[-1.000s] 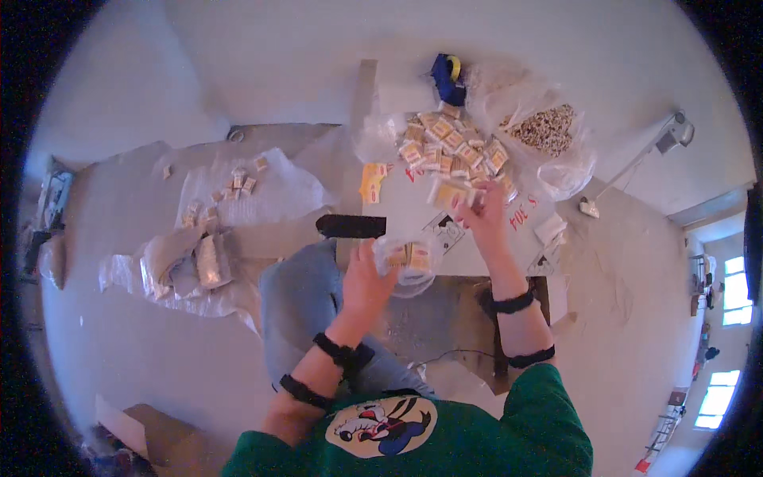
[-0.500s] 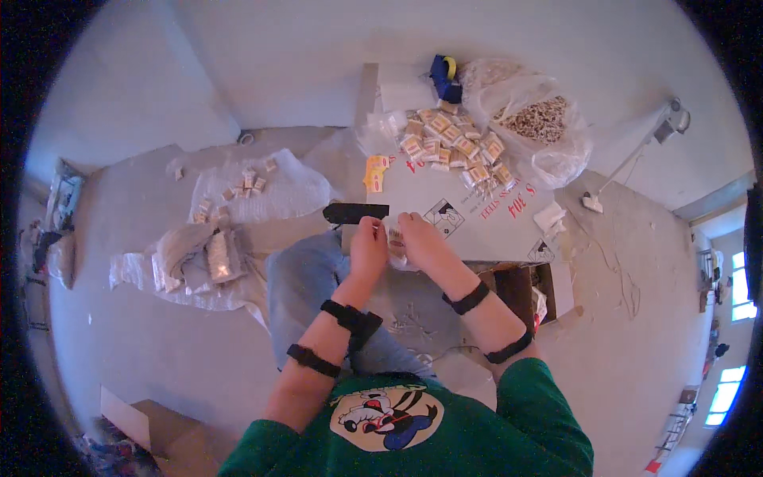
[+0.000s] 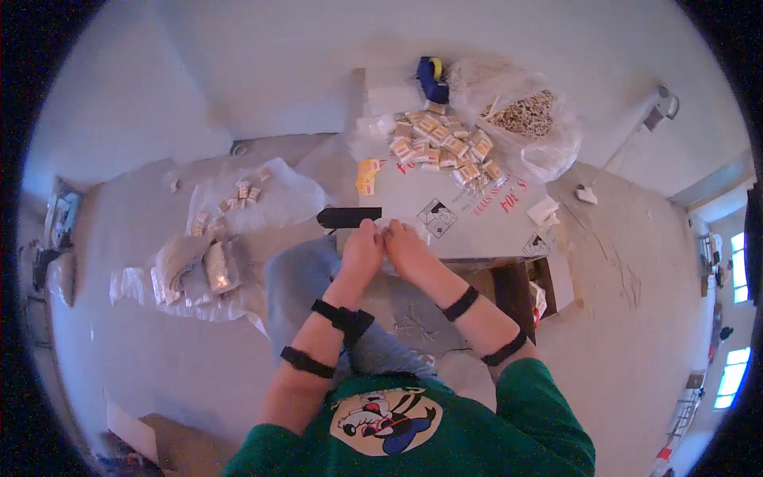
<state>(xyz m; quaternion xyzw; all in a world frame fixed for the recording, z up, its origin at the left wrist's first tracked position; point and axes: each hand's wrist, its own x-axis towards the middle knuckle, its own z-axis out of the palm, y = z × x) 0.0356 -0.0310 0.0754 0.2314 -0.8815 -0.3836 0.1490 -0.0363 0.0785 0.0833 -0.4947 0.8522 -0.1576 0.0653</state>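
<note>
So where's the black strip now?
In the head view, the strip is just left of centre, at the left edge of the grey box, just beyond the left hand and below yellow cards.

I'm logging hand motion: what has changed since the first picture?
The right hand moved leftward and nearer, from beside the packet pile to meet the left hand at clear plastic. The packet it held can't be seen now. The pile, black strip and tape dispenser stayed put.

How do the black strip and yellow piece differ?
The black strip lies left to right, the yellow piece near to far. The strip is longer than the yellow piece. The strip is beside the left hand; the yellow piece farther off. Both lie toward the tabletop's left.
</note>
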